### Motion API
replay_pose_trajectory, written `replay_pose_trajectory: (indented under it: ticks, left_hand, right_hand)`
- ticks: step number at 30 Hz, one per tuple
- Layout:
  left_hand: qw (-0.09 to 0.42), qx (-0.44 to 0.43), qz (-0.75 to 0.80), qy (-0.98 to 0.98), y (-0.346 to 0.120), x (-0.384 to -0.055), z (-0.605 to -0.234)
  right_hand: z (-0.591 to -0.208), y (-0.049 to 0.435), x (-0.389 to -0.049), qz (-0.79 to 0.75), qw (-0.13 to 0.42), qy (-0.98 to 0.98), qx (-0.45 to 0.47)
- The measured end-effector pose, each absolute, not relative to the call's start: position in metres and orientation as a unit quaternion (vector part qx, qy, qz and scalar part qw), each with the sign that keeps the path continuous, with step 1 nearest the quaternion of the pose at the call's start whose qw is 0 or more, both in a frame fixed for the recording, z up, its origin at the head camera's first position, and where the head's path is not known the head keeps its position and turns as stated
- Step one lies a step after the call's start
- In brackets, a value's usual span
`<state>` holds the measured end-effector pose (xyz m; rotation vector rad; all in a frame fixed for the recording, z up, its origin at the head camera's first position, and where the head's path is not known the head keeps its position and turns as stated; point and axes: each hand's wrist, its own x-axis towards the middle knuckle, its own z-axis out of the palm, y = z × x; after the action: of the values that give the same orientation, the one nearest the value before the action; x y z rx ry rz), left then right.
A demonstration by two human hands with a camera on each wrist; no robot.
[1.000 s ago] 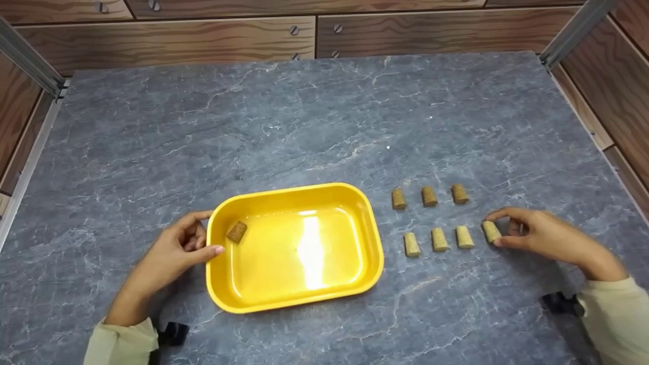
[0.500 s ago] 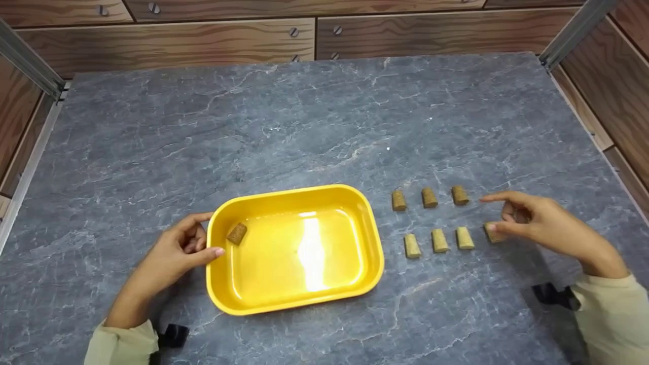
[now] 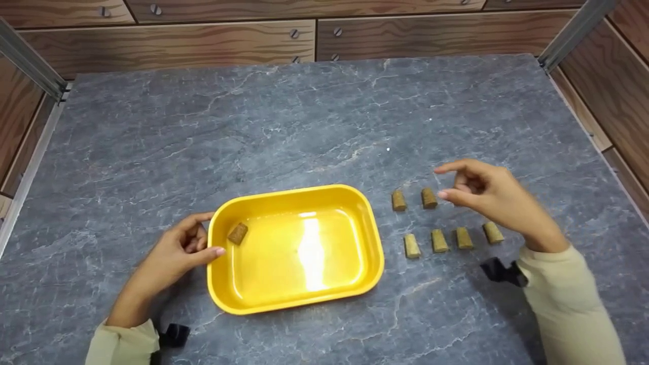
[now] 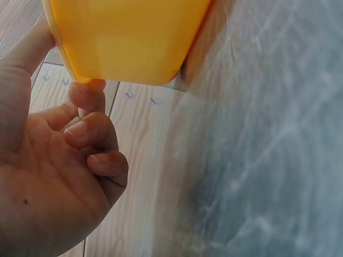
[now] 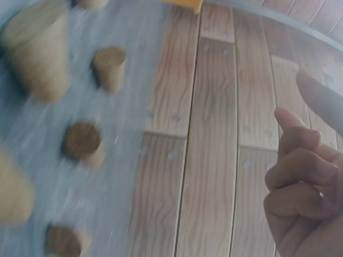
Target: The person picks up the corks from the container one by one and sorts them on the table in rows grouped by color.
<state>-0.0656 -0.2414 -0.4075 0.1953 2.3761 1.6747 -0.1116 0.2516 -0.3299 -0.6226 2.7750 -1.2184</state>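
Observation:
A yellow tray [image 3: 294,302] rests on the tabletop, a brown cork [image 3: 238,233] lying at its left end. My left hand [image 3: 175,249] pinches the tray's left rim, thumb on top; the left wrist view shows fingers curled under the tray's edge. Over the back row of corks hovers my right hand [image 3: 489,195], thumb and index apart with nothing between them. Two darker corks [image 3: 429,198] show in that row; the hand hides the spot right of them. In front lies a row of several paler corks [image 3: 463,238]. The right wrist view shows blurred corks [image 5: 110,68] apart from the fingers.
A grey marbled tabletop [image 3: 228,137] carries everything. Wood-patterned panels [image 3: 167,44] stand along the back and sides, with metal posts [image 3: 578,30] at the far corners. Small white specks [image 3: 388,149] dot the surface behind the corks.
My right hand has let go of the rightmost pale cork and moved left and away from me, over the back row. My left hand and the tray have stayed in place.

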Motion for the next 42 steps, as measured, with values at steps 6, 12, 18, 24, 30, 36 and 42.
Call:
replay_pose_trajectory:
  ticks: [6,12,18,24,30,36,42]
  left_hand:
    - [0.104,0.069,0.574,0.809,-0.242,-0.067,-0.408]
    - [0.112,0.070,0.574,0.808,-0.241,-0.068,-0.408]
    - [0.125,0.068,0.574,0.807,-0.241,-0.069,-0.407]
    - [0.126,0.063,0.571,0.808,-0.241,-0.070,-0.406]
    - [0.120,0.060,0.571,0.810,-0.241,-0.068,-0.407]
    - [0.119,0.059,0.572,0.809,-0.241,-0.066,-0.407]
    - [0.116,0.068,0.575,0.807,-0.241,-0.066,-0.407]
  right_hand:
    - [-0.320,0.219,-0.117,-0.438,0.021,0.875,-0.204]
    - [-0.303,0.185,-0.122,-0.469,0.034,0.852,-0.229]
    - [-0.285,0.153,-0.129,-0.478,0.043,0.838,-0.260]
    - [-0.280,0.122,-0.136,-0.493,0.056,0.815,-0.298]
    - [-0.284,0.090,-0.139,-0.486,0.081,0.802,-0.339]
    - [-0.299,0.057,-0.139,-0.422,0.111,0.824,-0.362]
    - [-0.317,0.032,-0.141,-0.362,0.128,0.844,-0.374]
